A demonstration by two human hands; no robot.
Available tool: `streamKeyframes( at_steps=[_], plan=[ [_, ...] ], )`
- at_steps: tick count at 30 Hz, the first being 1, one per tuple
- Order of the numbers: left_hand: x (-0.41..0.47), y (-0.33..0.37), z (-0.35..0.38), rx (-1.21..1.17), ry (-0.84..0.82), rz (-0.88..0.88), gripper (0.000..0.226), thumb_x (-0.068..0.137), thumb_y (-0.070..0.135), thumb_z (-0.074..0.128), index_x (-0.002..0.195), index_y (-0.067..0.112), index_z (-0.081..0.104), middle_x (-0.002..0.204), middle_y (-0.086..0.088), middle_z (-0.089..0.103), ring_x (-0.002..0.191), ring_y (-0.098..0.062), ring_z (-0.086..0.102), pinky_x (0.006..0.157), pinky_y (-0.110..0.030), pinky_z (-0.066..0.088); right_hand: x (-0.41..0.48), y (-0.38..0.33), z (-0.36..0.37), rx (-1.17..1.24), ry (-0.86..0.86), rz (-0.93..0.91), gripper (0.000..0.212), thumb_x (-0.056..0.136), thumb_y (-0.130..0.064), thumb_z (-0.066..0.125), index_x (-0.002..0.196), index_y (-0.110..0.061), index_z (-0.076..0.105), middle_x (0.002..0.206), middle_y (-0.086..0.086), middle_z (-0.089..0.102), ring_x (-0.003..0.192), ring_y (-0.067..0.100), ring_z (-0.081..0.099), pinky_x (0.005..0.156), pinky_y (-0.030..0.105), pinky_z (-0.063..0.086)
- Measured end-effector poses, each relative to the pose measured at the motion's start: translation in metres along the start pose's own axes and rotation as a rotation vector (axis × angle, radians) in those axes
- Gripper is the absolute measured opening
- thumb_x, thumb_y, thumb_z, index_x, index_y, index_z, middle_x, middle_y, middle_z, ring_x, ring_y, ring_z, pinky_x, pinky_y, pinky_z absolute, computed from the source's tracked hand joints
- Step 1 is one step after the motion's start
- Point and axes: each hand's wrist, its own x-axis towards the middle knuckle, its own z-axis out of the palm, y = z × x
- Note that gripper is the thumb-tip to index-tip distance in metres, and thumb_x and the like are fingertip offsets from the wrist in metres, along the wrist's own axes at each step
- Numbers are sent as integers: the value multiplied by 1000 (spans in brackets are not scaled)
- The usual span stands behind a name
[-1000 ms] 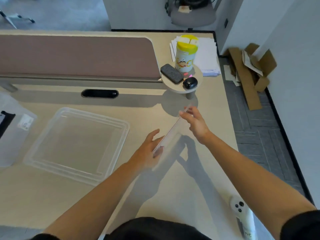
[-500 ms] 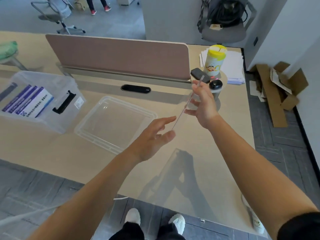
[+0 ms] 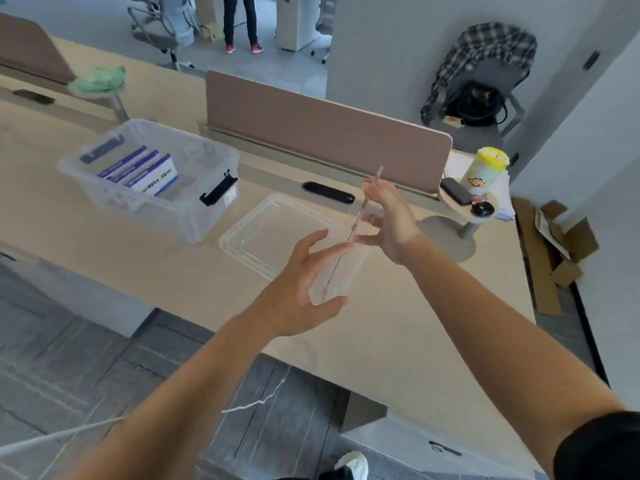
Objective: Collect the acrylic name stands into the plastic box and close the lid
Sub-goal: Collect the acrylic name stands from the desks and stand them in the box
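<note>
A clear acrylic name stand (image 3: 360, 216) hangs edge-on above the desk, tilted from upper right to lower left. My right hand (image 3: 393, 221) pinches its upper part. My left hand (image 3: 301, 282) has its fingers spread and fairly straight, touching the stand's lower end, with the thumb under it. The clear plastic box (image 3: 166, 216) with black latches stands open at the left and holds several name stands with purple and white cards (image 3: 145, 173). Its clear lid (image 3: 242, 251) lies flat on the desk between the box and my hands.
A brown divider panel (image 3: 329, 133) runs along the desk's back. At the right, a small round shelf (image 3: 464, 209) carries a yellow-capped canister (image 3: 485, 171) and black items. Cardboard (image 3: 554, 244) lies on the floor. A chair with a plaid shirt (image 3: 481, 74) and a person's legs (image 3: 242, 22) are behind.
The stand has risen off the desk and tilted more upright in my right hand. My left hand's fingers have spread along its lower end. The view pulled back, bringing the box in.
</note>
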Motion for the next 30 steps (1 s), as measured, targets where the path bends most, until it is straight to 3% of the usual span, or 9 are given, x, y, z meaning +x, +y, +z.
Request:
streamKeyframes(
  at_steps=[5, 12, 15, 17, 23, 26, 30],
  plan=[
    [-62, -17, -70, 89, 80, 27, 92, 85, 13, 71, 140, 63, 18, 157, 5, -2, 129, 21, 21, 105, -37, 46, -12, -9, 105, -56, -116, 42, 19, 87, -38, 63, 104, -31, 59, 113, -5, 54, 101, 21, 53, 71, 43, 53],
    [-106, -41, -135, 85, 178, -24, 88, 83, 12, 72, 128, 72, 27, 145, 21, 18, 123, 8, 36, 96, -21, 46, -2, -16, 204, -109, -254, 68, 15, 92, -40, 61, 105, -31, 61, 114, -2, 54, 103, 26, 54, 74, 46, 54],
    [-111, -56, -157, 64, 199, -61, 83, 83, 14, 73, 129, 68, 29, 138, 26, 25, 120, 2, 41, 94, -18, 45, 16, -13, 232, -116, -301, 78, 28, 92, -39, 60, 116, -23, 61, 110, -1, 56, 101, 26, 55, 78, 48, 55],
    [-108, -68, -172, 43, 217, -90, 80, 83, 17, 75, 131, 64, 32, 138, 24, 29, 120, 1, 43, 95, -20, 46, 34, -10, 248, -110, -310, 88, 37, 92, -38, 61, 123, -19, 58, 111, -1, 57, 101, 26, 57, 80, 49, 55],
    [-73, -110, -217, 89, 184, -236, 74, 89, 35, 67, 137, 68, 20, 141, 20, 36, 125, 7, 41, 103, -27, 41, 111, 2, 280, -15, -302, 100, 32, 94, -31, 61, 122, -17, 56, 102, 0, 56, 91, 23, 56, 69, 44, 56],
    [-37, -135, -244, 192, 112, -293, 71, 91, 42, 62, 143, 61, 17, 146, 17, 38, 126, 2, 42, 105, -30, 39, 161, 4, 291, -7, -291, 103, 35, 94, -29, 61, 126, -16, 56, 104, -2, 56, 94, 24, 57, 75, 48, 55],
    [6, -166, -272, 67, 124, -384, 70, 86, 62, 56, 146, 52, 22, 147, 14, 40, 130, -6, 44, 109, -40, 41, 223, 3, 301, 43, -298, 108, 20, 90, -29, 65, 109, -26, 61, 103, -3, 59, 98, 23, 58, 84, 54, 55]
  ],
)
